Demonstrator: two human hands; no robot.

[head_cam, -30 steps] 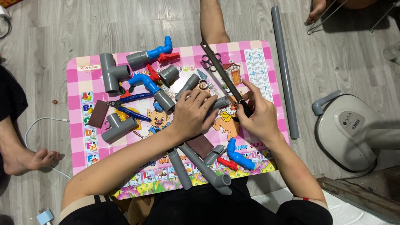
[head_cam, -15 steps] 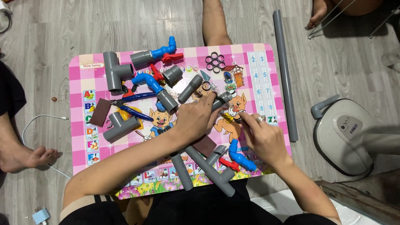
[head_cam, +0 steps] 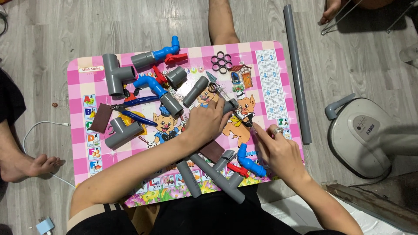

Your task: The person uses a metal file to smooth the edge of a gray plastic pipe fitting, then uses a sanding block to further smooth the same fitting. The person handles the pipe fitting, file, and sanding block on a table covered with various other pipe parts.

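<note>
My left hand point(head_cam: 208, 122) lies on a pink cartoon-printed table point(head_cam: 272, 74) and is shut on a short grey pipe piece point(head_cam: 229, 106). A thin metal tool point(head_cam: 226, 99) with a ring end runs diagonally over that piece. My right hand point(head_cam: 278, 152) pinches the tool's lower end near the pig picture. Close by are a grey coupling point(head_cam: 195, 91), a blue elbow point(head_cam: 249, 161) with a red part, and grey pipe lengths point(head_cam: 217, 177) near the front edge.
The table also holds a grey tee point(head_cam: 114, 75), a blue-and-grey valve assembly point(head_cam: 159, 53), blue-handled pliers point(head_cam: 133, 115), a brown pad point(head_cam: 101, 118) and black rings point(head_cam: 222, 62). A long grey pipe point(head_cam: 297, 74) and a fan base point(head_cam: 365, 135) sit on the floor at right. Another person's foot point(head_cam: 26, 165) is at left.
My right hand has drawn back toward me and to the right, and the long thin tool now lies lower across the grey piece. My left hand has stayed on the pipe piece.
</note>
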